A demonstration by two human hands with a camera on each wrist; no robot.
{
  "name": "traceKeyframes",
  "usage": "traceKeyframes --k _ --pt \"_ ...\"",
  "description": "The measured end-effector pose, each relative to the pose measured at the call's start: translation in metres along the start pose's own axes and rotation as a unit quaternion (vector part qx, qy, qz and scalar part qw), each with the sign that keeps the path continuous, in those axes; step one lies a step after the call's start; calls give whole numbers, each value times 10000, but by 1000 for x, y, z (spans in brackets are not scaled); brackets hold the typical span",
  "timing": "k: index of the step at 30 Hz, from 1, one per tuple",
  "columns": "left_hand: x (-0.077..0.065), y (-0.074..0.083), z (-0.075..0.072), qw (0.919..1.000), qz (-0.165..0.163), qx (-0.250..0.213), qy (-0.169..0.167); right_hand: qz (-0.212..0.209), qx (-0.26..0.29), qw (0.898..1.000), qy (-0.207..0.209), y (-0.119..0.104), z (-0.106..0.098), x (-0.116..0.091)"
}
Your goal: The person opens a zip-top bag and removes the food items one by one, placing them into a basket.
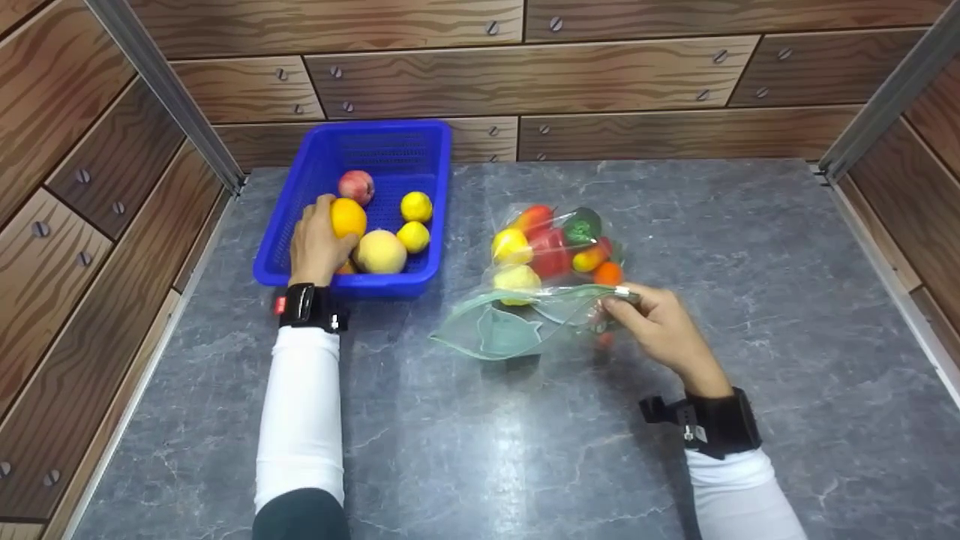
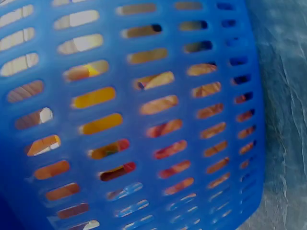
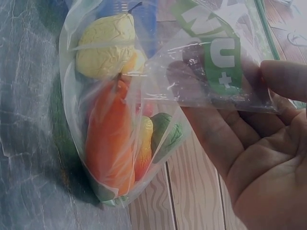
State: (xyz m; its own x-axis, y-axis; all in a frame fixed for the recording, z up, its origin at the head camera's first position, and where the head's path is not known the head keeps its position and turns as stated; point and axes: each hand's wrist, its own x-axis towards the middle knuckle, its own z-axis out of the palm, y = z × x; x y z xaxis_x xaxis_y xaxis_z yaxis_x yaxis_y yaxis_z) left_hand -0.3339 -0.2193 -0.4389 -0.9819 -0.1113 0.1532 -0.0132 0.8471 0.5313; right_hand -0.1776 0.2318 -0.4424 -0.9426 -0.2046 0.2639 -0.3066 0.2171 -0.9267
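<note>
My left hand (image 1: 315, 241) reaches into a blue plastic basket (image 1: 352, 283) and grips an orange (image 1: 349, 218), thumb and fingers around its side. Near it in the basket lie a red apple (image 1: 356, 187), a big pale yellow fruit (image 1: 380, 252) and two small yellow fruits (image 1: 415, 207). The left wrist view mostly shows the slotted basket wall (image 2: 144, 115). With thumb and fingers, my right hand (image 1: 667, 334) pinches one end of the mouth of a clear zip bag (image 1: 491, 346). The bag's mouth gapes toward me.
Inside the bag are a red pepper (image 1: 550, 253), a yellow lemon-like fruit (image 1: 511, 246), a crinkled pale yellow pear (image 3: 106, 45), an orange carrot (image 3: 109, 139) and several other pieces. Wood-patterned panels (image 1: 525, 79) wall in the grey marbled table (image 1: 450, 450) at the back and sides.
</note>
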Motion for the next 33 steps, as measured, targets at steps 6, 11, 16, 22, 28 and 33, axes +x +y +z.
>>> traceKeyframes --k 6,11,16,22,28,33 --pt "5 2 0 9994 -73 162 -293 82 14 10000 52 1 0 0" --pt "7 1 0 9986 -54 274 -459 49 -54 9999 94 1 0 0" --pt "9 1 -1 9957 -91 423 -823 50 -51 9999 88 0 1 0" --pt "7 0 -5 9933 -192 514 -1020 78 -1 9999 101 -1 1 0" --pt "-2 5 -13 9935 -78 698 -897 -51 -38 10000 19 0 1 0" --pt "-11 19 -25 9962 381 513 -600 -43 -76 9999 57 -1 1 0"
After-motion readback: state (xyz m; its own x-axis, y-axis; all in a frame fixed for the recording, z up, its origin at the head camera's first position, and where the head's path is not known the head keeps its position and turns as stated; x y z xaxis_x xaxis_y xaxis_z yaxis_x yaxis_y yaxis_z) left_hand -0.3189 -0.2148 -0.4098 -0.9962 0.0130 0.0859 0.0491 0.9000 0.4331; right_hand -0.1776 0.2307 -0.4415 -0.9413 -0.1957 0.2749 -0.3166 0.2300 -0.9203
